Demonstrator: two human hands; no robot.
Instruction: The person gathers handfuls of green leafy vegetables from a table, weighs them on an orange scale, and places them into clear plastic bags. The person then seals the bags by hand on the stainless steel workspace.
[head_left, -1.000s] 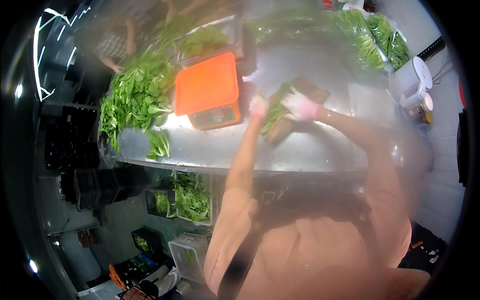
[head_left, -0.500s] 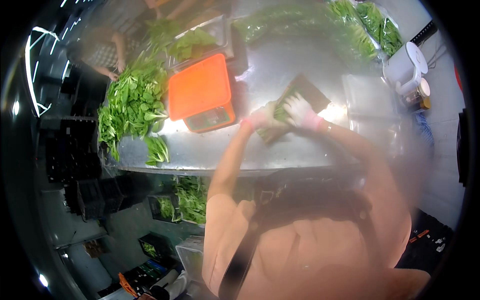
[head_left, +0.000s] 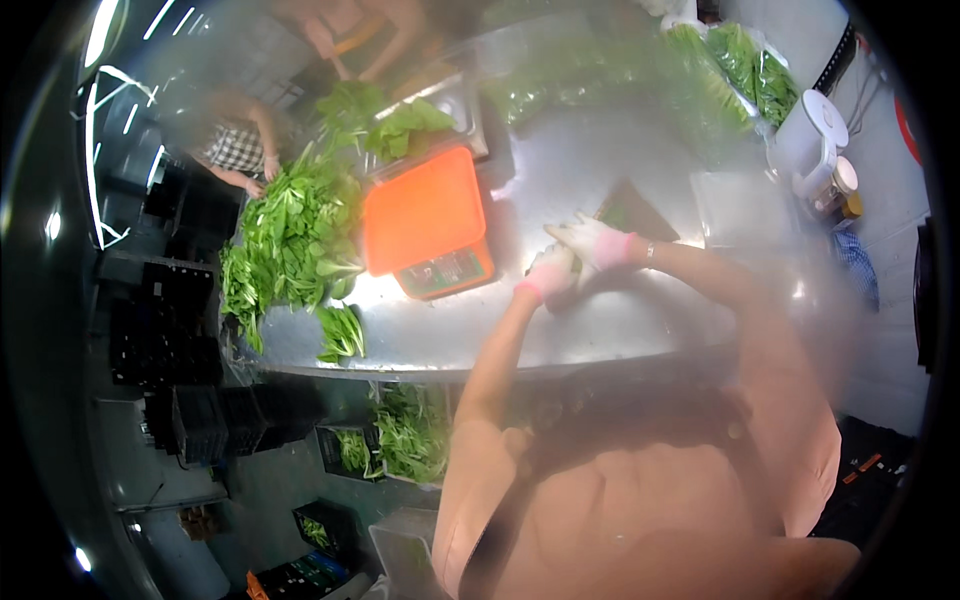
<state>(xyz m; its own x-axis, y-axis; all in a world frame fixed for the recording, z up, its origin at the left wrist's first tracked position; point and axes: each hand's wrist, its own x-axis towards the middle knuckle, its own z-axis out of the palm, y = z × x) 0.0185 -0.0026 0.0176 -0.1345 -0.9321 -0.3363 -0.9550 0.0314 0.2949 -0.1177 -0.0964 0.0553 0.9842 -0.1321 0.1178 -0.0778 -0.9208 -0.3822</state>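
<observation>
Both my hands wear white gloves with pink cuffs and are close together over the steel table (head_left: 450, 335). My left hand (head_left: 553, 272) is curled, its fingers turned in toward the right hand; what it holds, if anything, is hidden. Just above and to the right of it, my right hand (head_left: 595, 243) has its fingers stretched out to the left, over the left hand's top. Beyond the right hand lies a flat brown piece with some green on it (head_left: 640, 212), partly covered by that hand; its kind is not clear.
Left of my hands stands an orange-lidded tub (head_left: 425, 210). A heap of leafy greens (head_left: 290, 230) lies farther left, with a small bunch (head_left: 341, 332) near the edge. Clear plastic bags (head_left: 745, 210) and a white jug (head_left: 808, 135) are right. Co-workers' hands (head_left: 262, 178) show far left.
My hands have come together and lower in the picture, off most of the brown piece, which they were pressing on before. The right hand's fingers have swung to point left. The whole view has shifted slightly.
</observation>
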